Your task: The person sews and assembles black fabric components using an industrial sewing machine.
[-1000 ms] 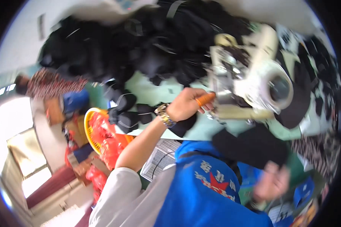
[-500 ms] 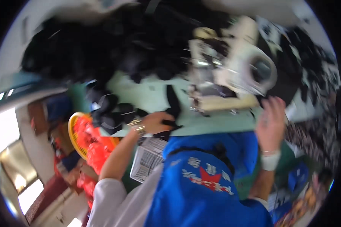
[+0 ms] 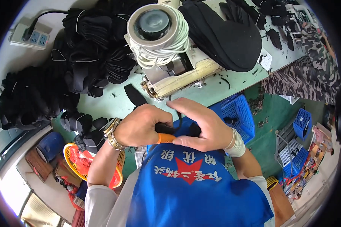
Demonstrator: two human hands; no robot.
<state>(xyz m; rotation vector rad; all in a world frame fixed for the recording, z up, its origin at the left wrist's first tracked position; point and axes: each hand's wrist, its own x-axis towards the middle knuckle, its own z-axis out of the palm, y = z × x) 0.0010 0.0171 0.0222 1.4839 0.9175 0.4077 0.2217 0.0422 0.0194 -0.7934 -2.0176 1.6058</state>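
Above my blue apron my two hands meet in front of the table edge. My left hand, with a gold watch at its wrist, is closed on a black fabric piece; an orange cover sits on its thumb. My right hand, wrapped in white at the wrist, has thumb and forefinger spread apart. Its thumb tip touches the orange cover. Black cloth shows within its curve; the other fingers are hidden. Just beyond stands a cream sewing machine, beside a flat black piece on the table.
Tied black fabric bundles heap up at the left, below a socket strip. A large black stack lies right of the machine. Blue baskets stand on the floor at right, a yellow basket at left. Someone in camouflage is far right.
My right hand has come from beside the machine to meet my left hand. The view has shifted and become sharper. My left hand still holds black fabric.
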